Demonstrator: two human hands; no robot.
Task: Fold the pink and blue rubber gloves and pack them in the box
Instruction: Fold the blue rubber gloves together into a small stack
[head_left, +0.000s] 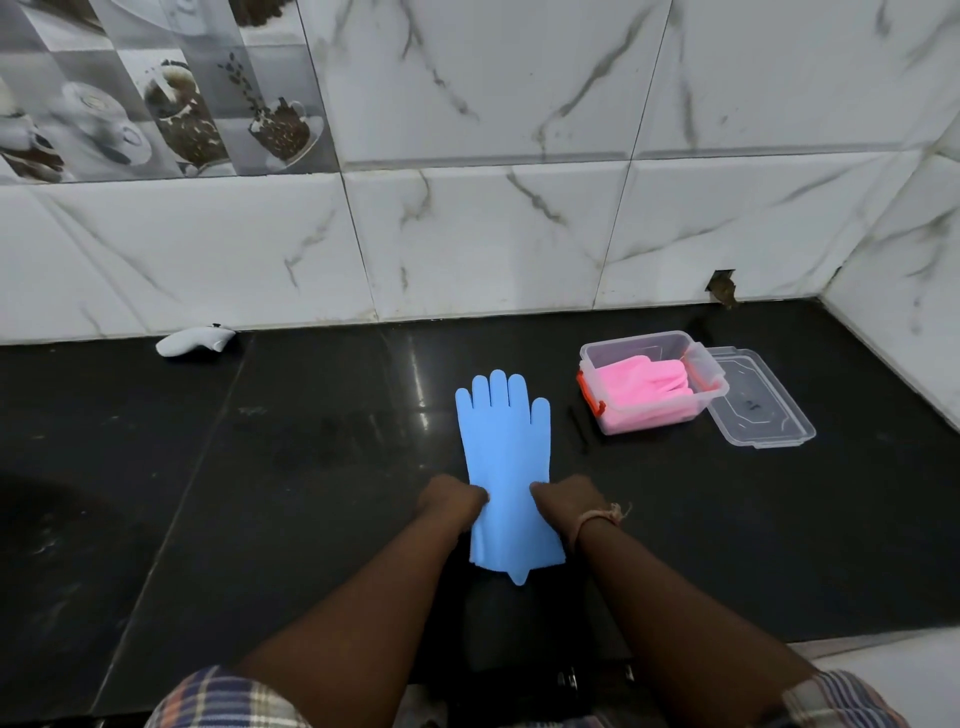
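Hands first: your left hand (451, 500) has its fingers curled, knuckles up, at the left edge of the flat blue rubber glove (502, 467); your right hand (563, 498) is curled the same way at the right edge. Both touch the glove near its wrist section, but whether the fingers pinch the rubber or only press on it cannot be told. A pale thread band (602, 517) circles your right wrist. Plaid short sleeves (223, 696) show at the bottom edge.

Blue glove: smooth, matte, lying flat on the glossy black stone counter (260, 493), fingers pointing to the wall, cuff towards you with a small tab at its hem.

Clear rectangular plastic box (652, 384), orange side clip, well to the right of the glove: contains the folded pink rubber gloves (641, 387). Its clear plastic lid (761, 397) lies flat, touching the box's right side.

Short black stick (576, 426) between glove and box.

White curved plastic handheld device (195, 340) at the far left, against the white marble-pattern wall tiles (519, 234).

No readable writing.
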